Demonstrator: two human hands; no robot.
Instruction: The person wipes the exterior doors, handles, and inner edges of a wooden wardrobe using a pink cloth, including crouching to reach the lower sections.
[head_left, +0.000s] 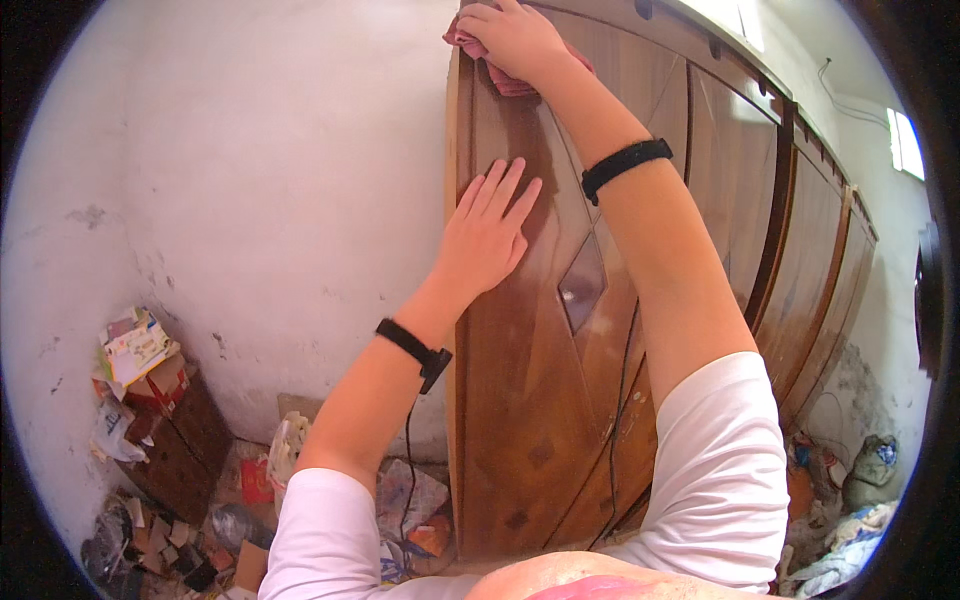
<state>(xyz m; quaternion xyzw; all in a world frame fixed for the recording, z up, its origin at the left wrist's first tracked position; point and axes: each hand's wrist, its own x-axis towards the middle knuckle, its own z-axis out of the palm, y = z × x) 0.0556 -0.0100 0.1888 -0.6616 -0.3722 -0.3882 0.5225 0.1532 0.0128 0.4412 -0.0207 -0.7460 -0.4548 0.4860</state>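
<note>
In the head view, a tall brown wooden wardrobe (525, 420) fills the middle and right, its glossy doors edged with dark trim. My right hand (514, 37) is high at the wardrobe's upper left corner, gripping a folded reddish cloth (511, 81) against the door. Lower down, my left hand (487, 232) rests with fingers spread on the door near its left edge, with nothing in it. A dark diamond-shaped inlay (583, 285) lies to the right of that hand. Black bands circle both forearms.
On the left, a small dark wooden cabinet (176, 450) bears a red box (159, 384) and papers (136, 346). Cardboard pieces and plastic bags clutter the floor below. A black cable (616, 435) hangs down the wardrobe front. Bags and cloth (847, 547) lie at lower right.
</note>
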